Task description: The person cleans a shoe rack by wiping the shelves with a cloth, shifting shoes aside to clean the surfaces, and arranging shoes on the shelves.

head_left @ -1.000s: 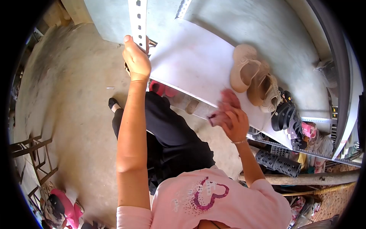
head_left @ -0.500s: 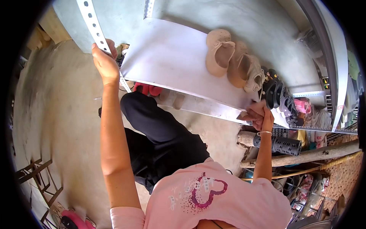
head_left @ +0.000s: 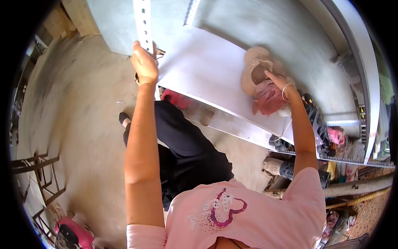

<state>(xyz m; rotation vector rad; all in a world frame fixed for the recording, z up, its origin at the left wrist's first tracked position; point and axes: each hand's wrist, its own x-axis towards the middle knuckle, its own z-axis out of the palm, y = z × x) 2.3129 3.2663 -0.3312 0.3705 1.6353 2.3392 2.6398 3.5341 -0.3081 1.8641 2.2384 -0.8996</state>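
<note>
My left hand is wrapped round a white perforated metal post at the left end of the shelf. On the right part of the white shelf board, my right hand holds a crumpled reddish-pink cloth. The cloth lies against the beige shoes, and my fingers reach to the opening of the nearest one. Part of the shoes is hidden behind the hand and cloth.
Black shoes and a pink item stand farther right on the shelf. Pink shoes show on the lower level. A wooden pole lies at right, a metal frame at left.
My right hand has moved with the cloth from the shelf's front edge up to the beige shoes. My left hand stays on the post while the view has shifted.
</note>
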